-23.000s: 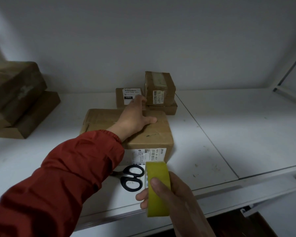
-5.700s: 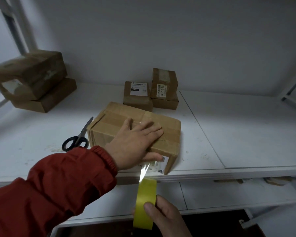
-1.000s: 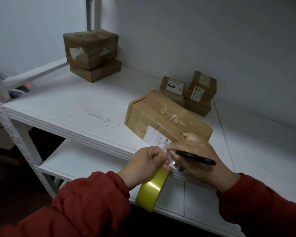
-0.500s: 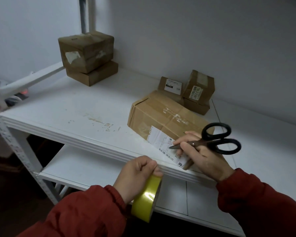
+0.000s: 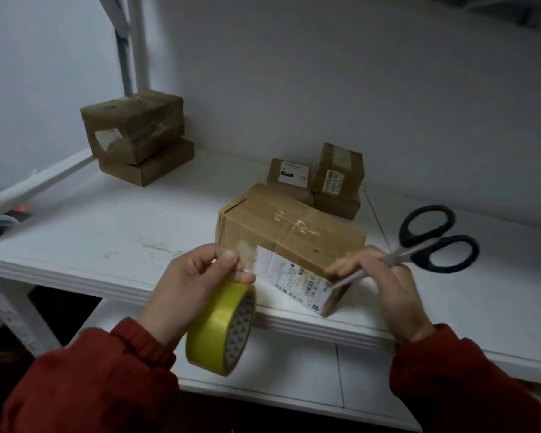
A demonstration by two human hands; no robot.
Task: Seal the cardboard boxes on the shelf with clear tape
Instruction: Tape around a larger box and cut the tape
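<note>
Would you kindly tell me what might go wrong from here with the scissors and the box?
1. The right hand holds the scissors by the blades, so a slip may nick a finger.
2. The large box has its near corner at the front edge of the shelf; a push may tip it off.

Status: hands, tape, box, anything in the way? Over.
Left hand grips the tape roll. Right hand holds the scissors by the blades. Large box at the edge of the shelf, nothing blocks it.
</note>
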